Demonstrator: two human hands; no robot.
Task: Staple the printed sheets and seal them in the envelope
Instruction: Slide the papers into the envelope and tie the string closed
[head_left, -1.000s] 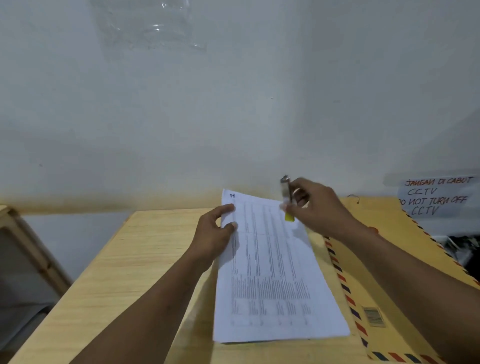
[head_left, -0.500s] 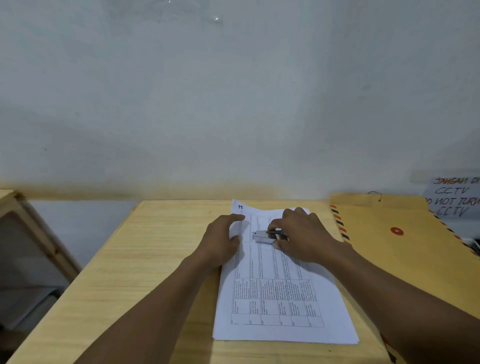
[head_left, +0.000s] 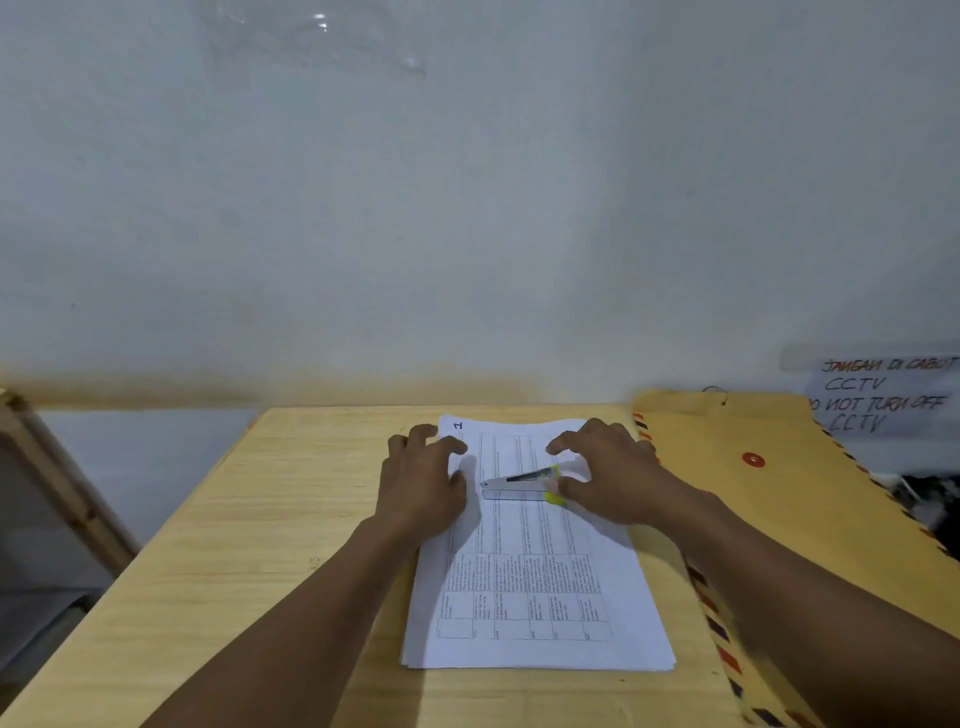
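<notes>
Okay, right hand (head_left: 610, 480) is arched over a small silver metal stapler (head_left: 514, 487) with a yellow-green plastic back end. The fingers are spread wide and loosely bent, not wrapped round anything. The thumb tip sits right at that yellow-green end, and I can't tell if it actually touches. The index finger is lifted clear above the stapler.

The stapler lies crosswise on the upper part of a stack of white printed sheets (head_left: 530, 587) covered in table grids, its long axis running left to right.

Left hand (head_left: 421, 486) rests its heel and thumb on the stack's left edge. Its fingers are bent and raised, gripping nothing.

The stack lies squared up in the middle of a light wooden table (head_left: 270, 545), with its far edge near the wall. A handwritten "1" marks the far left corner.

Just beside the stack on the right lies a large brown paper envelope (head_left: 779, 499) with a red-and-blue striped border. It is flat on the table, partly under the right forearm, and its far end is up against the wall. A round red tie button (head_left: 753, 459) shows on it.

Behind it all is a pale painted wall (head_left: 467, 208). A handwritten paper note (head_left: 878, 397) mentioning CCTV is stuck at the right, and a patch of clear shiny film (head_left: 311, 36) sits high up. A wooden frame (head_left: 57, 493) leans at the far left.
</notes>
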